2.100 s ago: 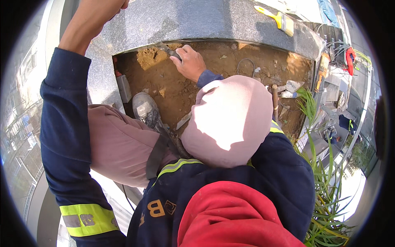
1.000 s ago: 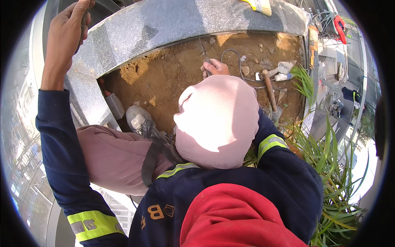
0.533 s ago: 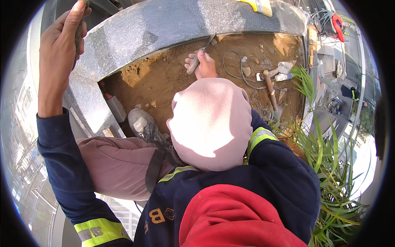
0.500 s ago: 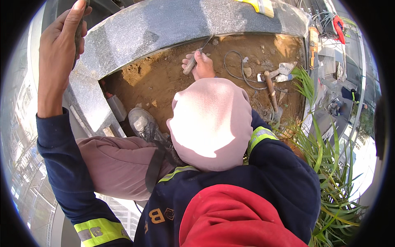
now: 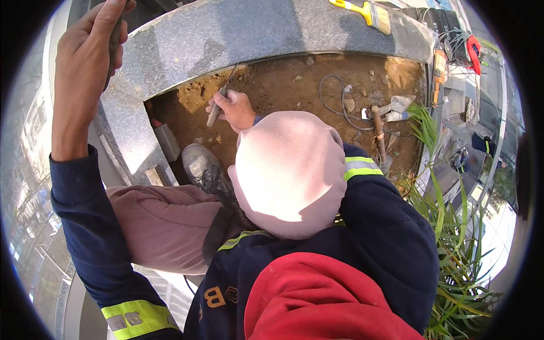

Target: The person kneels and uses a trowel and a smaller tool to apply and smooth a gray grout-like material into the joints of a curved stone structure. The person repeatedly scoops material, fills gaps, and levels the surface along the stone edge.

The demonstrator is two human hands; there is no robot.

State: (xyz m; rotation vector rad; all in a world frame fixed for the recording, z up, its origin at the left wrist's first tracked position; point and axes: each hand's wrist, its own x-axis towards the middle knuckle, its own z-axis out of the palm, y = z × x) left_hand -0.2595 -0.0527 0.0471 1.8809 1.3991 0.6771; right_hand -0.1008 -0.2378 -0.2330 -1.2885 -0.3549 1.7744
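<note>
Raised at the upper left, my left hand (image 5: 85, 73) is closed round a dark, long, flat thing (image 5: 115, 48); its upper end is out of view and I cannot make out its kind. My right hand (image 5: 238, 110) reaches out past my pink-clad knee (image 5: 289, 170). It grips a slim tool (image 5: 215, 112) with a worn grey-brown handle and a thin metal shaft. The shaft points toward the inner edge of the grey stone border (image 5: 226, 28), above the brown soil (image 5: 272, 85). Whether its tip touches the stone, I cannot tell.
A yellow-handled paintbrush (image 5: 374, 16) lies on the border. On the soil are a cable (image 5: 326, 102), a wooden-handled hammer (image 5: 378, 133) and stones (image 5: 349, 105). An orange tool (image 5: 439, 73) lies beyond the right edge. Long-leaved plants (image 5: 447, 226) fill the right; my shoe (image 5: 198, 164) rests at the left.
My right hand has moved left with the slim tool, whose shaft now points more steeply toward the border. My left hand stays raised, a little shifted. The view has tilted slightly.
</note>
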